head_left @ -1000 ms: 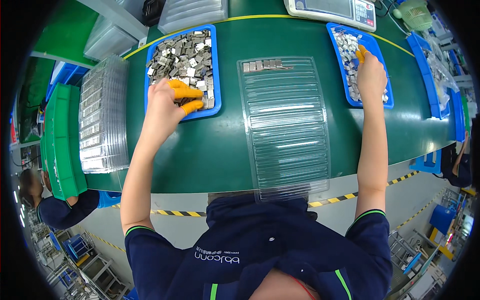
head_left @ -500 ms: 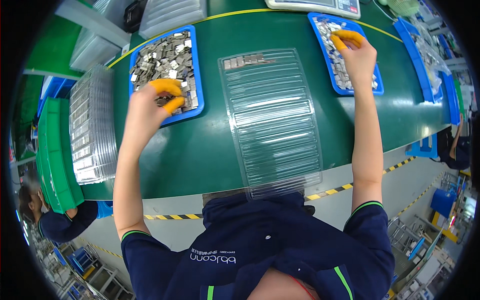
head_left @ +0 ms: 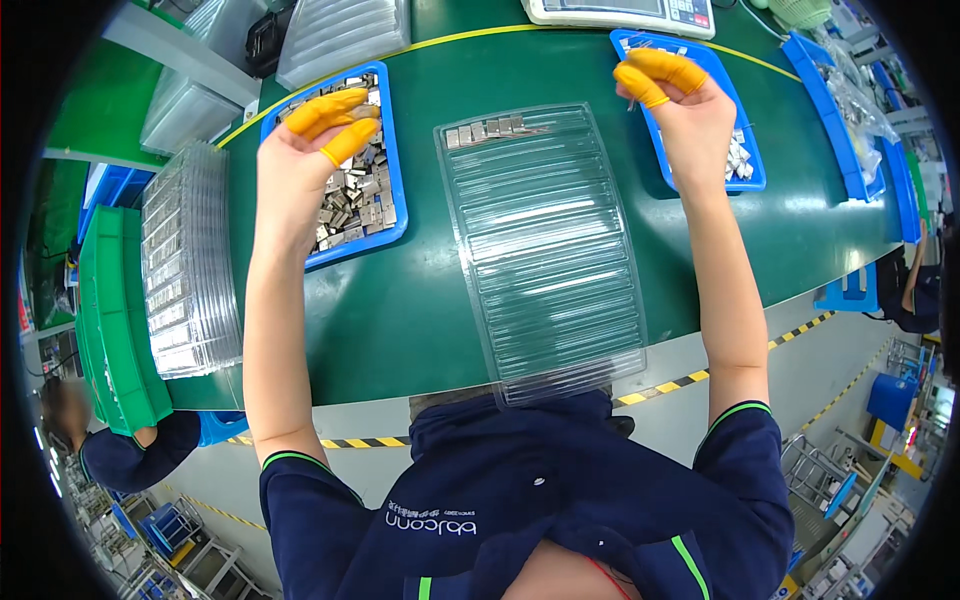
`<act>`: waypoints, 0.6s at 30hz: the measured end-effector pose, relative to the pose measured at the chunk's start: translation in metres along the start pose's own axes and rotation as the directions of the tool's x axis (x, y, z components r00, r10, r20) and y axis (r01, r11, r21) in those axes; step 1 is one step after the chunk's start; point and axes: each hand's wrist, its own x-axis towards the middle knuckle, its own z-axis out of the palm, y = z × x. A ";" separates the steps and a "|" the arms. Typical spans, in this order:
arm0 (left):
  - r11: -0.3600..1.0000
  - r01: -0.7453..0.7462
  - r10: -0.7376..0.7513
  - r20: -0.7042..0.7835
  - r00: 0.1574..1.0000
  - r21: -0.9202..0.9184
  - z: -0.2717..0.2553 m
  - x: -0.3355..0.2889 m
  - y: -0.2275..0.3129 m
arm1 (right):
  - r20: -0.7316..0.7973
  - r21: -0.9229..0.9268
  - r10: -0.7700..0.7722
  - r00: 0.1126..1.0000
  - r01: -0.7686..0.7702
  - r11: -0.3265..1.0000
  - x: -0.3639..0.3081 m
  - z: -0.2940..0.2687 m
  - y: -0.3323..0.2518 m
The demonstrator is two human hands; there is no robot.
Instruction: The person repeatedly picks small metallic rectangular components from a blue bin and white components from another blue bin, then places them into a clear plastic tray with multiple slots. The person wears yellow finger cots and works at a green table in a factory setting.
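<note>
My left hand (head_left: 300, 170), with yellow finger covers, is over a blue tray (head_left: 398, 190) full of small silvery metal pieces (head_left: 350, 205). Its thumb and fingers are pinched together; what lies between them is hard to make out. On the right, my right hand (head_left: 695, 125) hovers at a second blue tray (head_left: 748, 115) with small white and silvery pieces (head_left: 738, 160). Its covered fingertips pinch a small thin thing of unclear kind. Between the hands lies a clear plastic tray with long slots (head_left: 550, 250). Several metal pieces (head_left: 485, 130) sit in its far slot.
A stack of clear slotted trays (head_left: 190, 270) and a green bin (head_left: 120, 330) stand at the left. At the far edge are a scale (head_left: 640, 12) and more clear trays (head_left: 345, 45). Blue trays with plastic bags (head_left: 850, 120) are at far right. Other people sit at both sides.
My left hand has risen away from me over its tray, and its fingers have drawn closer together. My right hand has shifted left toward its tray's edge.
</note>
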 end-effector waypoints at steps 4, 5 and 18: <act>0.998 0.038 -0.031 0.117 0.993 -0.056 0.024 0.000 -0.006 | 0.116 0.118 0.118 0.986 -0.132 0.984 -0.021 0.028 -0.014; 0.995 0.056 -0.043 0.145 0.989 -0.086 0.033 -0.001 -0.009 | 0.165 0.154 0.137 0.977 -0.163 0.975 -0.028 0.037 -0.013; 0.988 0.140 -0.129 0.164 0.978 -0.059 0.068 -0.019 -0.023 | 0.245 0.109 0.278 0.929 -0.311 0.944 -0.048 0.049 -0.013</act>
